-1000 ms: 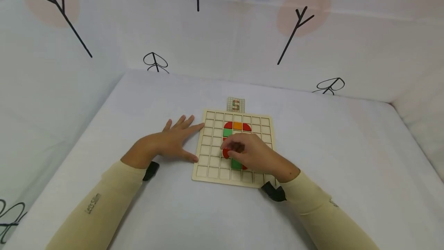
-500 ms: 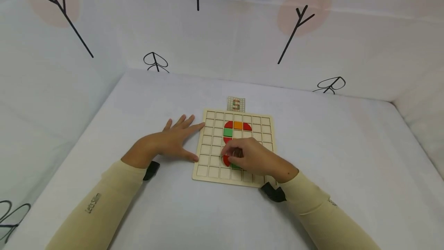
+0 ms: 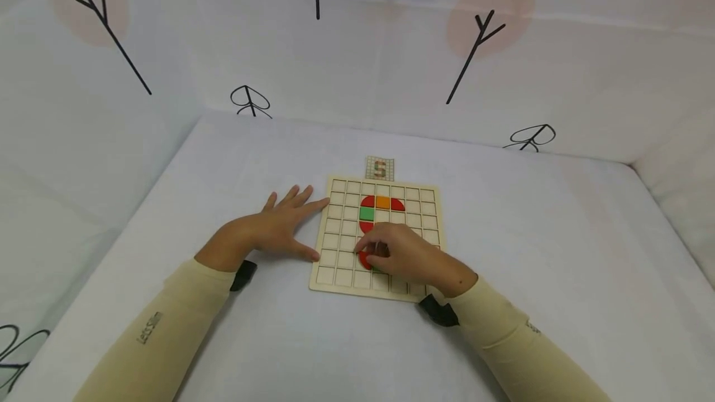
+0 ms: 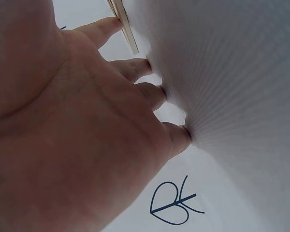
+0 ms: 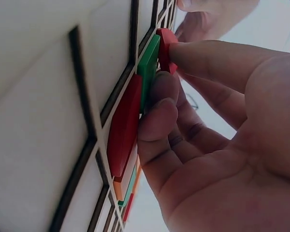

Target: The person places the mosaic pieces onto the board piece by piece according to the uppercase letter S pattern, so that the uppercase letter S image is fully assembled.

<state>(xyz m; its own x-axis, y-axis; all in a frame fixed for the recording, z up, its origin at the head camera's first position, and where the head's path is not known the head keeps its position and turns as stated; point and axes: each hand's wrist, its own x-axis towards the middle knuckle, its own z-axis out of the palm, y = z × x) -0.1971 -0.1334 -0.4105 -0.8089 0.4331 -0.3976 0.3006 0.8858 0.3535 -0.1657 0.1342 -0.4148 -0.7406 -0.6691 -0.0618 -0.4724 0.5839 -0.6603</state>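
A pale wooden grid board (image 3: 326, 275) lies flat on the table. My right hand (image 3: 413, 256) is over its lower middle, thumb and fingertips pinching a red rounded tile (image 3: 365, 260) at a cell left of a green tile (image 5: 148, 67). In the right wrist view the held tile looks tilted against the board; whether it is seated I cannot tell. My left hand (image 3: 274, 228) lies spread beside the board, its thumb and index finger touching the left edge. Above my right hand are red tiles, an orange tile (image 3: 382, 202) and a green tile (image 3: 367, 213). The hand hides other tiles.
A small card (image 3: 380, 168) printed with a coloured S on a grid lies against the board's far edge. White cloth (image 3: 530, 234) covers the table, and a patterned cloth wall (image 3: 368, 67) rises behind it.
My right hand has shifted slightly toward me, bringing the red tile down to a lower cell. A red tile higher in the pattern is now more visible. My left hand has stayed put.
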